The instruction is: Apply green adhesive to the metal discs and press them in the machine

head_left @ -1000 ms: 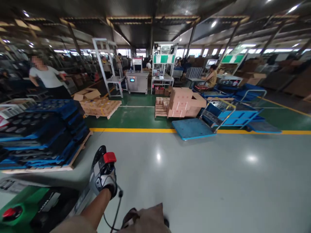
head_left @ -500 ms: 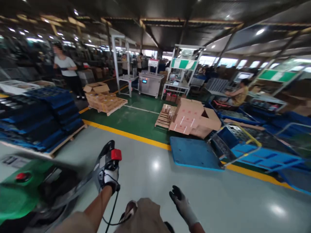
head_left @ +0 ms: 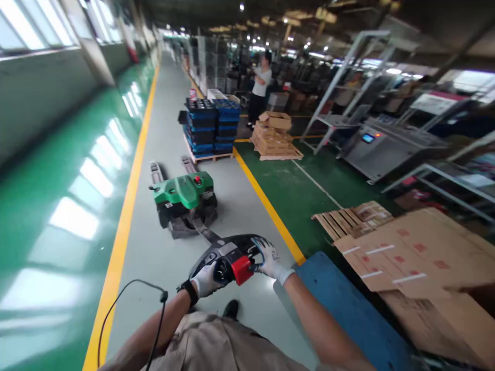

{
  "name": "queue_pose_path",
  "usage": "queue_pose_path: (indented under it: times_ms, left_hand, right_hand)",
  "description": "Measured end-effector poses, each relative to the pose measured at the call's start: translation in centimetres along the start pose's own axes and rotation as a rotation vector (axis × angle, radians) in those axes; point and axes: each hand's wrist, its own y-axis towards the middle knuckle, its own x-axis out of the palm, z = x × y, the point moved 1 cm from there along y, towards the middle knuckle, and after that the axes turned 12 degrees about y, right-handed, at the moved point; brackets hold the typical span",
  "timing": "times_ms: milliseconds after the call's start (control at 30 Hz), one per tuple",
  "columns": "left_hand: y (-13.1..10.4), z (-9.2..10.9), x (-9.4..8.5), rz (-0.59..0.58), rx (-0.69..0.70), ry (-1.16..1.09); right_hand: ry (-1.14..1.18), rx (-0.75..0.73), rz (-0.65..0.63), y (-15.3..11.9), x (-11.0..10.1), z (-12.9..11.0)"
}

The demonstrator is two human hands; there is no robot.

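Note:
Both my gloved hands grip the handle (head_left: 229, 250) of a green electric pallet truck (head_left: 185, 191). My left hand (head_left: 208, 280) is wrapped round the left side of the handle, by the black control knob. On the right side, my right hand (head_left: 269, 260) curls round the grip, its fingers close to the red block (head_left: 242, 270) at the handle's end. A tiller bar runs from the handle down to the truck's body, whose two forks point away from me. A black cable hangs by my left forearm.
Blue crates (head_left: 212, 126) stand stacked on a pallet beyond the forks. Cartons (head_left: 273, 136) fill another pallet, with a person (head_left: 260, 87) behind. At the right are a blue platform cart (head_left: 340, 314), a wooden pallet (head_left: 340, 222) and large cardboard boxes (head_left: 417, 252). Yellow lines (head_left: 129, 206) edge the grey aisle.
My view has swung left, towards the aisle and the truck. My right hand, free before, has come onto the handle; my left hand still holds it.

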Motion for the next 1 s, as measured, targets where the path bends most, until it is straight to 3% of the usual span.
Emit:
queue_pose_path:
  times_ms: [133,233,333,433,533,733,800,900,1000]
  left_hand:
    - [-8.6,1.2,1.8,-0.032,0.055,0.041]
    - [-14.9,2.3,3.8,-0.053,0.059,0.131]
    - [-22.3,3.5,6.3,-0.058,-0.132,0.277]
    - [-30.8,4.6,8.9,0.069,-0.154,0.306]
    - [-39.0,4.9,11.9,0.169,-0.068,0.257]
    - [-53.8,5.8,19.3,0.105,-0.166,0.231]
    - [-59.1,7.1,21.2,0.114,-0.237,0.263]
    - [-66.9,9.8,23.2,0.146,-0.353,0.356]
    - [-74.3,12.3,25.1,0.189,-0.376,0.420]
  right_hand:
    - [0.007,-0.025,-0.291,-7.0,-0.3,-2.6]
    - [0.043,0.097,-0.368,-12.8,1.4,-4.3]
    - [0.019,0.182,-0.444,-18.7,4.0,-6.2]
    - [-0.015,0.209,-0.482,-25.0,6.2,-8.5]
    - [0.004,0.155,-0.566,-32.2,8.1,-10.8]
    - [0.085,0.067,-0.627,-48.8,13.2,-13.6]
    - [0.135,0.064,-0.652,-54.3,15.0,-14.6]
    - [0.281,0.023,-0.808,-61.6,17.2,-16.5]
    - [0.410,-0.081,-0.916,-68.1,18.9,-18.6]
